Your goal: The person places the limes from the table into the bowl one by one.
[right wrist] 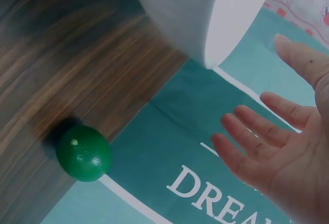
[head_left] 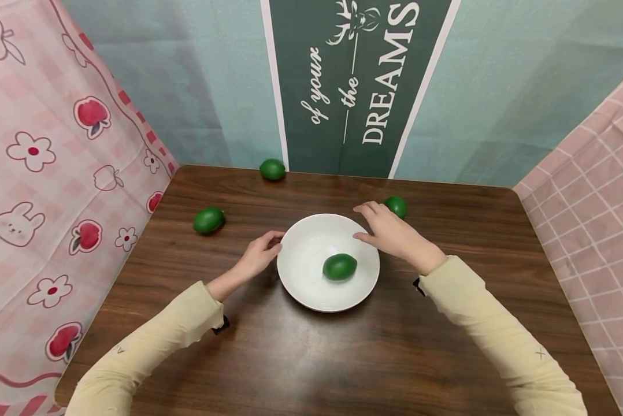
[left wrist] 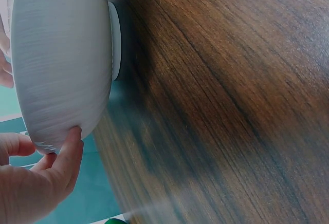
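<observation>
The left hand [head_left: 259, 254] is at the side of a white bowl [head_left: 302, 260] and holds it by the rim. Its thumb lies near the rim, and its other fingers are bent against the outer wall, as the left wrist view shows. The left forearm, in a pale yellow sleeve [head_left: 158, 326], comes from the near left and goes forward and to the right.

The right hand [head_left: 389, 231] is on the opposite side of the bowl, and it is wide and holds nothing. Its fingers are loosely stretched, with the thumb well apart from them; in the head view the thumb tip and fingertips appear over the far right part of the rim. In the right wrist view this hand is apart from the bowl wall. The right forearm, in the other sleeve [head_left: 501, 332], goes forward and to the left.

The bowl is between the two hands, above the brown counter [head_left: 311, 364]. Inside it lies one green lime [head_left: 340, 267], nearer to the body than the right fingers. A second lime [head_left: 396, 207] is just beyond the right hand, which covers a part of it in the head view. A third lime [head_left: 208, 220] lies to the left of the left hand and a little farther. A fourth lime [head_left: 272, 169] is well beyond the left hand, at the far edge of the counter.
</observation>
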Available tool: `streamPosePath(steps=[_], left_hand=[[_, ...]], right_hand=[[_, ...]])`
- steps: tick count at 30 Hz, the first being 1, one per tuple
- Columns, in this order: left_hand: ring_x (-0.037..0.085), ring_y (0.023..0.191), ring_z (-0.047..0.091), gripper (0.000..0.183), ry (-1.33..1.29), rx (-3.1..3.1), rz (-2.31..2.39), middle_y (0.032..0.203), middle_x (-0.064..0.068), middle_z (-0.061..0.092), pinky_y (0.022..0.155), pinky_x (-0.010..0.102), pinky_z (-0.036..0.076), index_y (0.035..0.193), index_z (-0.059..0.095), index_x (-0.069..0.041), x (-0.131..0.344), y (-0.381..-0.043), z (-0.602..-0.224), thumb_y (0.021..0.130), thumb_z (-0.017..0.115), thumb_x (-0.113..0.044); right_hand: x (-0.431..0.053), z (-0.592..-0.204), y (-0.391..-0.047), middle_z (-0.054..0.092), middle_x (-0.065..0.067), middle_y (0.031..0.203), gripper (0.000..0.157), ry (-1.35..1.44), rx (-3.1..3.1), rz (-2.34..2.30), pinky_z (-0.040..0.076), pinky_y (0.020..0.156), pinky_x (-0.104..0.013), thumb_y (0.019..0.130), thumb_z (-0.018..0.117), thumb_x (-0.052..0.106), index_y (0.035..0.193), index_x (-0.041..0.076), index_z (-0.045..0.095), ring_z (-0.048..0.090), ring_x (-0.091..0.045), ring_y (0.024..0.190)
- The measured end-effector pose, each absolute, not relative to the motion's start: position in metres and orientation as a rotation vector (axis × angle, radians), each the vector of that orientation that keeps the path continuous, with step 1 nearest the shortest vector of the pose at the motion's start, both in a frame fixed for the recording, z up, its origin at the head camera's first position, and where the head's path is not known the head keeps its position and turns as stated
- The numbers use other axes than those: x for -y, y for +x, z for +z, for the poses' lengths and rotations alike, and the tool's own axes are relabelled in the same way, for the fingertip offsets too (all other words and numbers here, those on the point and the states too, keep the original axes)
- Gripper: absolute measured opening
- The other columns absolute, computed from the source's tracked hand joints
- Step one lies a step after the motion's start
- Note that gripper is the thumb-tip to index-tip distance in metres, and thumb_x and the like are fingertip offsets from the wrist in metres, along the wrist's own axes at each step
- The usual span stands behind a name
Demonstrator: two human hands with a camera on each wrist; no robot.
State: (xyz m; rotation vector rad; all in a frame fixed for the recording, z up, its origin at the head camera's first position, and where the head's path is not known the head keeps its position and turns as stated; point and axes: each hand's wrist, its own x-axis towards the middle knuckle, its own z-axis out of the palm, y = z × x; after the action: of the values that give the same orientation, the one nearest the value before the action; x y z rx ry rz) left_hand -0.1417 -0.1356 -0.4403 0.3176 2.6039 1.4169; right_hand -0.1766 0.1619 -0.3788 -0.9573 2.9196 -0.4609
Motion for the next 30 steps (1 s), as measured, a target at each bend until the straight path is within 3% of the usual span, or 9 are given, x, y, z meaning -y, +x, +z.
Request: streamPosePath(steps=[30], left_hand=[[0.03, 0.1, 0.057, 0.032, 0.317, -2.605, 1.427, 0.11, 0.021, 0.06, 0.083, 0.039, 0.047, 0.121, 0.052, 0.006, 0.133, -0.141, -0.437, 0.091, 0.049, -0.005]], right_hand=[[-0.198, -0.393, -0.217, 0.037, -0.028, 0.128, 0.057, -0.575, -2.915, -0.466, 0.034, 0.095, -0.052, 0.087, 0.061, 0.025, 0.13, -0.006, 0.04, 0.035, -0.044, 0.117]])
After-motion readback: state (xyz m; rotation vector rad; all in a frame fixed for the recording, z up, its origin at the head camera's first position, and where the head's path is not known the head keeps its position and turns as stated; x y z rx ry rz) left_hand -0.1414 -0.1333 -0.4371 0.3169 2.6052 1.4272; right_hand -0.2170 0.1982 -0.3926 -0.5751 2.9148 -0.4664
